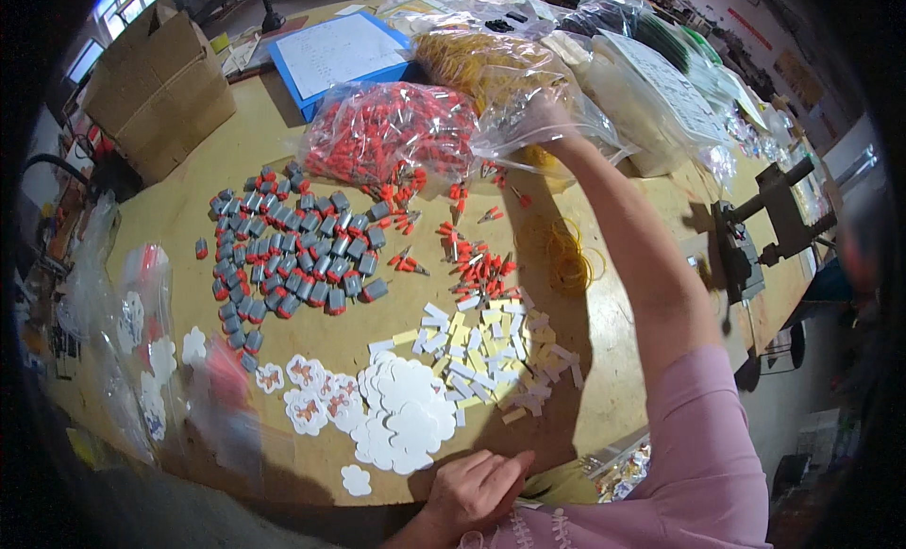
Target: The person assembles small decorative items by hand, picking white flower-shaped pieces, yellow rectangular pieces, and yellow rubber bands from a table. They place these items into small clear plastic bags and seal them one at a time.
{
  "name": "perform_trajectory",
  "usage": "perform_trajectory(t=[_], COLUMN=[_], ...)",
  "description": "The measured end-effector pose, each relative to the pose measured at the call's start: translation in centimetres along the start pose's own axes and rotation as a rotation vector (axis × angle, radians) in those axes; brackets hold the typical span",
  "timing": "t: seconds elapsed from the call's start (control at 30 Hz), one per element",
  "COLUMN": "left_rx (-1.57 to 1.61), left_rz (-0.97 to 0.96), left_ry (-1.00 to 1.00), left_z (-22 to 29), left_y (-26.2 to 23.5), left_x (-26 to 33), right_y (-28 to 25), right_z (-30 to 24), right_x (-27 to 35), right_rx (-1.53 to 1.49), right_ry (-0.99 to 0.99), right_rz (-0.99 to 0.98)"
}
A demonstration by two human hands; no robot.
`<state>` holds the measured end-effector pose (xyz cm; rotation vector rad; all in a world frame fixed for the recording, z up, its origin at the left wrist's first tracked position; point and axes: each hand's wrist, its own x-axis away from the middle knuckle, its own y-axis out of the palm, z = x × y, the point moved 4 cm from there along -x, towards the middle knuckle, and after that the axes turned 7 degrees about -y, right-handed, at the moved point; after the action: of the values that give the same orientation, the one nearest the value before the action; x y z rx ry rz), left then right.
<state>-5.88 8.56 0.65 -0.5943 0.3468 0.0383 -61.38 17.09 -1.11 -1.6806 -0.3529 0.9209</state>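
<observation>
My right hand [552,117] reaches across the table to a clear plastic bag [604,124] at the back, which is filled with yellow rubber bands [472,63]. Plastic film covers its fingers, so their grip is hidden. My left hand [477,488] rests at the near table edge, loosely curled, with nothing visible in it. Just beyond it lie white cloud-shaped cards [401,417] and a scatter of small white and pale yellow strips [481,356]. A small loose pile of yellow rubber bands [569,261] sits on the tabletop below my right forearm.
A clear bag of red metal-tipped pieces [392,129] stands beside the rubber-band bag, some spilled in front [481,271]. Grey-and-red blocks [293,242] spread at left. Printed cards [307,398] lie nearby. A cardboard box [160,96], blue box [340,54] and metal clamp [746,247] surround these.
</observation>
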Motion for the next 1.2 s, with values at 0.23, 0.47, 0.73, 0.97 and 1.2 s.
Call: perform_trajectory(t=[0.23, 0.47, 0.73, 0.97, 1.2], left_rx=[-0.095, -0.150, -0.185, -0.199, -0.200], left_rz=[0.091, 0.158, 0.193, 0.195, 0.162], left_ry=[0.050, 0.104, 0.111, 0.098, 0.142], left_z=[0.4, 0.5, 0.6, 0.7, 0.5], left_y=[0.3, 0.8, 1.2, 1.0, 1.2], left_x=[0.3, 0.5, 0.8, 1.0, 1.0], right_y=[-9.5, -12.7, -15.8, -20.8, -8.6], right_z=[-5.4, -10.1, -12.5, -18.3, -23.5], right_x=[12.3, 25.6, 30.4, 25.4, 13.2], right_rx=[-0.136, -0.172, -0.171, 0.051, -0.356], right_ry=[-0.100, 0.077, 0.137, 0.120, -0.153], right_rz=[0.159, 0.088, -0.024, -0.272, -0.237])
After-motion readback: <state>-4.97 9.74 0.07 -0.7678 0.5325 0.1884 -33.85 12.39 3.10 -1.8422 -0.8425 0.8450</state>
